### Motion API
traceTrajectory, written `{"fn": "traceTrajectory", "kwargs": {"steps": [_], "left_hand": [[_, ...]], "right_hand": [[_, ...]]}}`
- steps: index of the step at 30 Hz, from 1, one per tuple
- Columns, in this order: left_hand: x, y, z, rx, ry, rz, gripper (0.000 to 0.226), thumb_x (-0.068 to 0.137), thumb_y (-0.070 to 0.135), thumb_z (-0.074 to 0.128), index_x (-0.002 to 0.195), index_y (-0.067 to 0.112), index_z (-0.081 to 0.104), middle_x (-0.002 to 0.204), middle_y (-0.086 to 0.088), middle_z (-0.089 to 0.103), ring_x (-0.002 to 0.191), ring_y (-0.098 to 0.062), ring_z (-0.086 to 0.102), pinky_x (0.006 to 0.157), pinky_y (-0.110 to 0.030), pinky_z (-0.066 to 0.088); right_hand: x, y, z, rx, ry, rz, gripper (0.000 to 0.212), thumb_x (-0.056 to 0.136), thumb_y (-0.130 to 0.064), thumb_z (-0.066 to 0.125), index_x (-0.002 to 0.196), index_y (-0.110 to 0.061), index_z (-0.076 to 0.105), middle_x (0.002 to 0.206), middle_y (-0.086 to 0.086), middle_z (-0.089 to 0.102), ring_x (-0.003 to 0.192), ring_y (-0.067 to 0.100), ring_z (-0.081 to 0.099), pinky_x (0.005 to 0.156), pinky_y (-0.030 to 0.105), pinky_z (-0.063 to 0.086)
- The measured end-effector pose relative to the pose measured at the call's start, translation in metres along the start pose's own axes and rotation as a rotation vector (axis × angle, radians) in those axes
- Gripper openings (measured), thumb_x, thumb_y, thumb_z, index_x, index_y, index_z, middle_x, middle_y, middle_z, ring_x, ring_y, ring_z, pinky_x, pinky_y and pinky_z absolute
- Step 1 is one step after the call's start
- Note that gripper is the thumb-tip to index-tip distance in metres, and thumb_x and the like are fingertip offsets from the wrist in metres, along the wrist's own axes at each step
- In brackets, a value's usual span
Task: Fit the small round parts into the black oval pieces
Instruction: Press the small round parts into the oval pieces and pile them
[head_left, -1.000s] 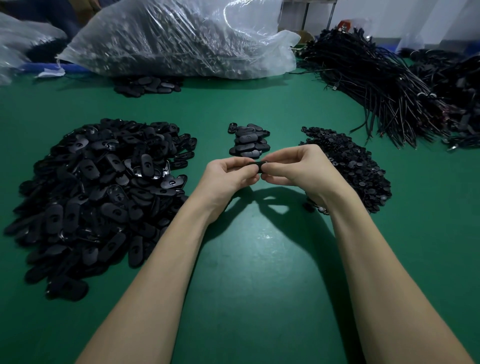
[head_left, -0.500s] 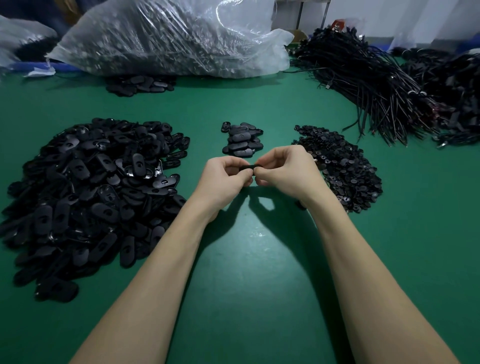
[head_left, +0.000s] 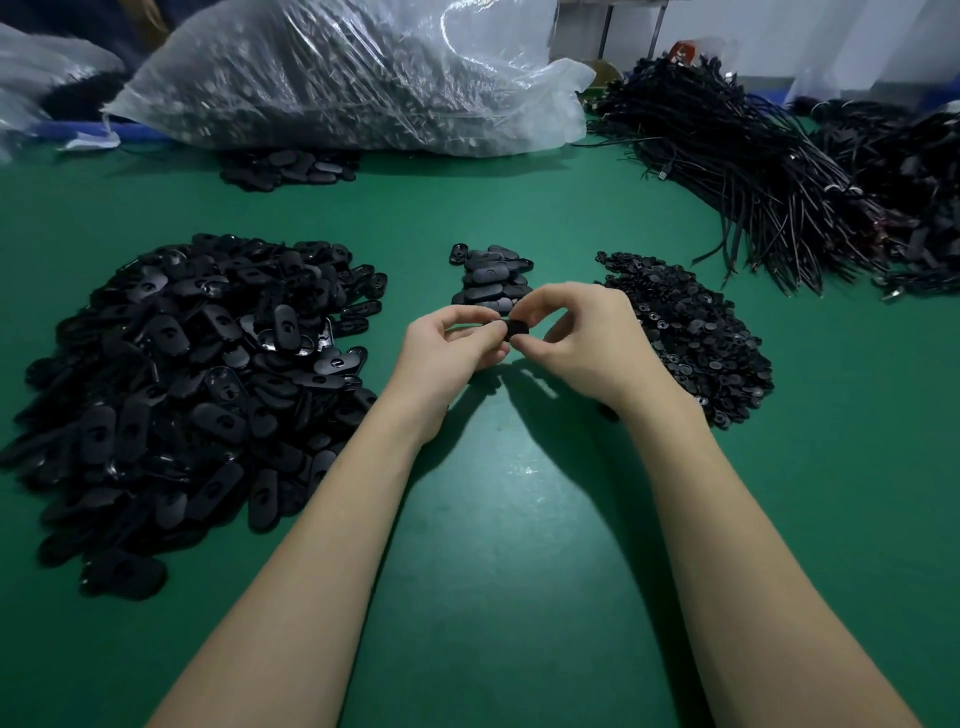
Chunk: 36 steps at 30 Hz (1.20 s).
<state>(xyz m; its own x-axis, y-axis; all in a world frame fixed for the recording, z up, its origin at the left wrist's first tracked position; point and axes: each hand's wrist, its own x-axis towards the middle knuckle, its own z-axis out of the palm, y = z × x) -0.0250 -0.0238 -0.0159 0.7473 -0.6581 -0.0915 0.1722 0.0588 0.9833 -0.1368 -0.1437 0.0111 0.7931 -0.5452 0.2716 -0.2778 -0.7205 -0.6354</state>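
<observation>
Both hands meet above the green table at the centre. My left hand and my right hand together pinch one black oval piece between their fingertips; any round part in it is hidden by the fingers. A large heap of black oval pieces lies to the left. A smaller heap of small round parts lies to the right, partly behind my right wrist. Just beyond the hands sits a little cluster of oval pieces.
A big clear plastic bag full of dark parts lies at the back, with a few oval pieces in front of it. Bundles of black cables spread over the back right. Another bag shows at the far left.
The right hand has turned and its fingers have lifted, so the black oval piece shows more between the fingertips. Both hands stay together at the centre.
</observation>
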Motion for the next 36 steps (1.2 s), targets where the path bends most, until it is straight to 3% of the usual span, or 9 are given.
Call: {"fn": "traceTrajectory", "kwargs": {"steps": [3,7,12,17,20,24,28,33,36], "left_hand": [[0.003,0.000,0.000,-0.057,0.028,-0.006,0.004,0.092,0.006,0.071,0.095,0.009,0.070,0.071,0.001,0.075,0.072,-0.012,0.071,0.073,-0.018,0.057],[0.005,-0.002,0.002,-0.132,0.050,-0.029,0.013,0.092,0.015,0.072,0.102,0.009,0.065,0.082,-0.004,0.078,0.080,-0.017,0.075,0.074,-0.022,0.058],[0.004,-0.002,0.003,-0.073,0.025,-0.026,0.009,0.096,0.015,0.067,0.100,0.007,0.066,0.095,-0.011,0.074,0.078,-0.014,0.074,0.071,-0.020,0.057],[0.002,-0.001,0.003,-0.051,0.000,-0.017,0.006,0.098,0.013,0.064,0.096,0.008,0.065,0.091,-0.011,0.072,0.075,-0.014,0.071,0.074,-0.023,0.059],[0.002,-0.001,0.003,-0.057,-0.006,-0.022,0.005,0.098,0.012,0.063,0.097,0.007,0.064,0.090,-0.012,0.071,0.074,-0.015,0.070,0.075,-0.024,0.060],[0.001,0.000,0.004,-0.047,-0.015,-0.025,0.005,0.098,0.012,0.063,0.097,0.007,0.064,0.088,-0.011,0.071,0.072,-0.014,0.070,0.073,-0.022,0.058],[0.001,0.000,0.006,-0.008,-0.012,-0.021,0.005,0.099,0.010,0.061,0.095,0.008,0.064,0.086,-0.009,0.072,0.070,-0.013,0.070,0.072,-0.022,0.058],[-0.001,0.003,0.005,-0.013,-0.028,-0.016,0.009,0.099,0.009,0.059,0.100,0.004,0.066,0.092,-0.011,0.070,0.077,-0.017,0.069,0.074,-0.024,0.059],[-0.003,0.007,0.006,-0.006,-0.048,-0.021,0.021,0.100,0.008,0.059,0.113,-0.007,0.064,0.100,-0.020,0.069,0.083,-0.020,0.065,0.085,-0.034,0.060]], "right_hand": [[-0.001,-0.002,0.002,-0.025,-0.003,-0.021,0.022,0.083,-0.027,0.081,0.103,-0.034,0.077,0.096,-0.016,0.072,0.072,0.010,0.067,0.078,0.039,0.059],[0.017,-0.003,0.001,-0.030,0.091,0.080,0.017,0.085,-0.034,0.080,0.101,-0.034,0.077,0.098,-0.017,0.074,0.079,0.010,0.068,0.083,0.037,0.058],[0.069,-0.006,0.002,-0.083,0.046,0.236,0.026,0.089,-0.022,0.071,0.111,-0.035,0.075,0.108,-0.008,0.074,0.093,0.016,0.068,0.083,0.034,0.058],[0.104,-0.013,0.005,-0.052,0.033,0.333,0.022,0.086,-0.023,0.069,0.105,-0.034,0.074,0.102,-0.002,0.074,0.091,0.019,0.071,0.087,0.037,0.060],[0.112,-0.014,0.006,-0.058,-0.014,0.348,0.026,0.087,-0.027,0.071,0.112,-0.028,0.074,0.094,-0.004,0.070,0.090,0.019,0.071,0.088,0.040,0.061],[0.108,-0.011,0.005,-0.110,-0.008,0.330,0.028,0.088,-0.030,0.069,0.116,-0.025,0.071,0.109,0.003,0.071,0.100,0.024,0.070,0.090,0.043,0.059],[0.100,-0.024,0.009,-0.166,-0.014,0.247,0.014,0.087,-0.030,0.067,0.099,-0.029,0.075,0.104,-0.001,0.075,0.098,0.023,0.069,0.084,0.036,0.058],[0.094,-0.058,0.028,-0.237,-0.124,0.109,0.014,0.086,-0.027,0.066,0.094,-0.029,0.077,0.099,-0.002,0.076,0.095,0.021,0.069,0.079,0.033,0.058],[0.093,-0.075,0.045,-0.279,-0.281,0.019,0.018,0.086,-0.023,0.065,0.097,-0.030,0.078,0.103,-0.003,0.076,0.093,0.020,0.069,0.076,0.032,0.056]]}}
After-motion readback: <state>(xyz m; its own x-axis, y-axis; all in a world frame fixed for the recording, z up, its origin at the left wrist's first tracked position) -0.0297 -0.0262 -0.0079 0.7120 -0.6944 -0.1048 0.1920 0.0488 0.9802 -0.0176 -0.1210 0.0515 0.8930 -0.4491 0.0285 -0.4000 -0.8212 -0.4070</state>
